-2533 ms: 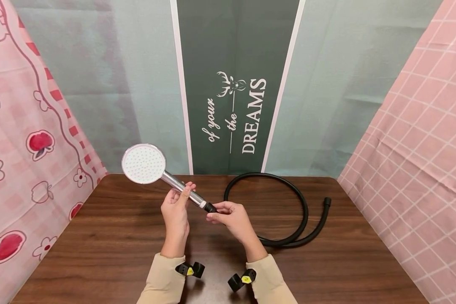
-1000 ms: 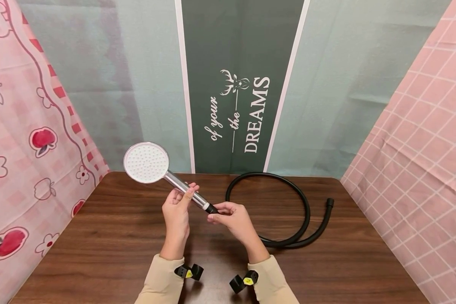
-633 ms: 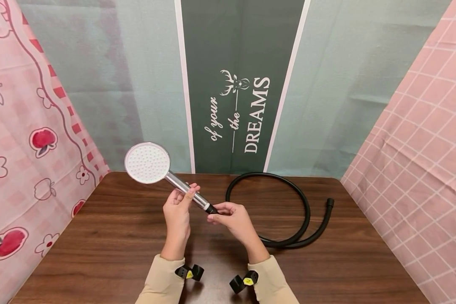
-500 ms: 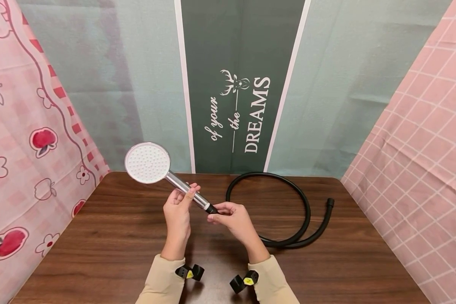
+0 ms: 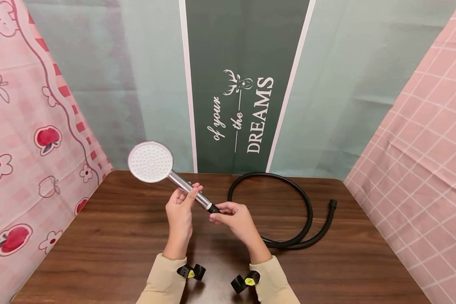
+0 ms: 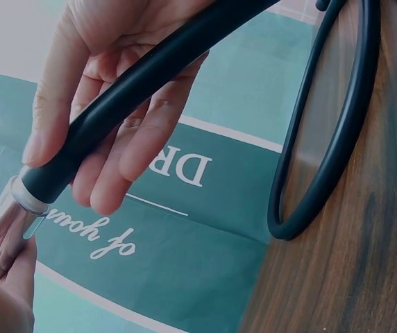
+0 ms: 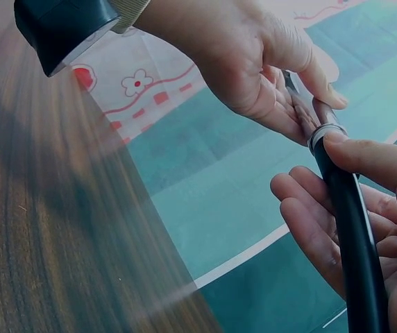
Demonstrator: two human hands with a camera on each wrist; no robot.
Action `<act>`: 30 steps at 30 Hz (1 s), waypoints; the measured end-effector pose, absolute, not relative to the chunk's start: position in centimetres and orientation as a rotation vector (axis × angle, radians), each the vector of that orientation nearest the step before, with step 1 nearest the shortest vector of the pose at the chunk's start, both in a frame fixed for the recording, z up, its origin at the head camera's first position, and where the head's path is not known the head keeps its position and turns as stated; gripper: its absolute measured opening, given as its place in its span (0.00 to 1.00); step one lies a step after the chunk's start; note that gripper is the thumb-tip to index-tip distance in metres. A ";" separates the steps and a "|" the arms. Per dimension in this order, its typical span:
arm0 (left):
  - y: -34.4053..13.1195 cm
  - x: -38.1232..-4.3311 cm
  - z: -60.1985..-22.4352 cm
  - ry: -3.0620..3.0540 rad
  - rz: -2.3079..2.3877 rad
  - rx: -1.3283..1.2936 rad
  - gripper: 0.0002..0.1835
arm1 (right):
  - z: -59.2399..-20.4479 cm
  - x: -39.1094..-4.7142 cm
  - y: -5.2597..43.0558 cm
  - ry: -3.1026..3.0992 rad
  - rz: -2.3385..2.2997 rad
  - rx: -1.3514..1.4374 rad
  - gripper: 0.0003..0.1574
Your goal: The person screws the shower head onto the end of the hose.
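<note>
A shower head point(image 5: 150, 162) with a round white face and a chrome handle is held up over the table, tilted toward the upper left. My left hand point(image 5: 180, 211) grips the handle, thumb on its near side. At the handle's lower end my right hand point(image 5: 233, 219) pinches the black end fitting of a black shower hose point(image 6: 132, 87). In the left wrist view the fitting meets the white ring point(image 6: 28, 198) at the handle's end; the threads are hidden. From my right hand the hose runs down to the table.
The hose's loop point(image 5: 308, 211) lies on the brown wooden table point(image 5: 99, 253) to the right, its free end fitting point(image 5: 332, 204) pointing away. A printed cloth point(image 5: 243, 42) hangs behind the table, with pink cloths at both sides. A small black camera point(image 5: 240, 283) sits on each wrist.
The whole view shifts slightly, with the scene moving a little to the right. Both hands keep their hold on the shower head and hose, with hardly any other movement.
</note>
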State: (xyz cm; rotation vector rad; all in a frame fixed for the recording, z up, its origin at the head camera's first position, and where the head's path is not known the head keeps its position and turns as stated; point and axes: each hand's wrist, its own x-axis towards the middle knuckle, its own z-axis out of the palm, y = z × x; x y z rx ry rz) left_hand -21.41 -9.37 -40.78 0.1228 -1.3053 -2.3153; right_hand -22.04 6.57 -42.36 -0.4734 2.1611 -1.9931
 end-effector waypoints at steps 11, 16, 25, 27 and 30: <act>-9.3 -21.4 -40.7 -1.313 -2.307 0.119 0.12 | -42.3 -22.0 6.6 2.183 -1.978 -0.467 0.20; -9.3 -21.3 -40.7 -1.308 -2.309 0.118 0.11 | -42.4 -21.9 6.6 2.190 -1.969 -0.469 0.20; -9.4 -21.4 -40.8 -1.302 -2.318 0.118 0.13 | -42.2 -21.9 6.6 2.198 -1.952 -0.506 0.19; -9.5 -21.4 -40.8 -1.304 -2.324 0.119 0.14 | -42.2 -22.0 6.6 2.202 -1.945 -0.507 0.19; -9.5 -21.4 -40.9 -1.309 -2.333 0.119 0.14 | -42.3 -22.0 6.6 2.207 -1.936 -0.513 0.19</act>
